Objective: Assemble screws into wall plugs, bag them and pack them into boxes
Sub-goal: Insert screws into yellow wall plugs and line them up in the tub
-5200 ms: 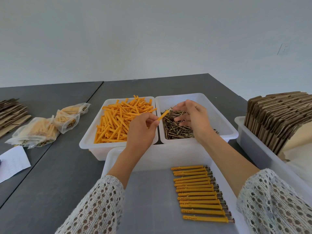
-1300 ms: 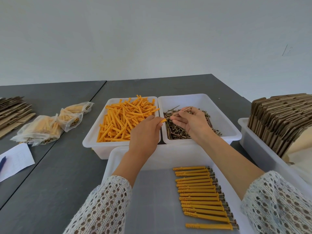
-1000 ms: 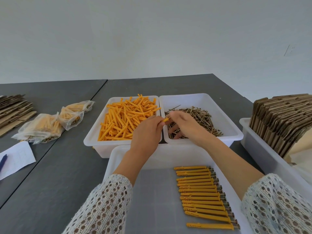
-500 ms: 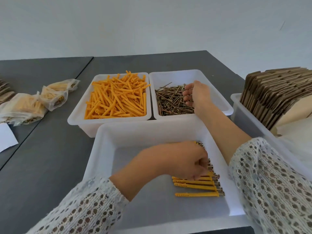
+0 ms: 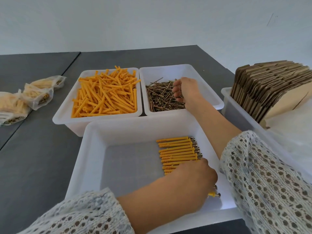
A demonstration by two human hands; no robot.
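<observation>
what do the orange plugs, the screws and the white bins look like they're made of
Orange plugs: probably moulded plastic, with uniform matte colour and ribbed shafts.
Screws: metal, likely with a brassy or yellowish coating, judging by the thin dark-gold shanks and small glints.
White bins: plastic, smooth and slightly translucent; the grey table shows faintly through the near bin's floor.

Dark grey worktop against a plain pale wall

The worktop (image 5: 118, 56) has a matte, dark grey surface and runs back to a white wall (image 5: 135, 22) that fills the upper part of the view. A thin seam (image 5: 70, 63) crosses the worktop's left part, running slantwise from the far edge towards the near left side. The far right corner of the worktop shows where the surface ends against the wall. The light is soft and even. High on the right, the wall bears a small faint mark (image 5: 271, 19).
</observation>
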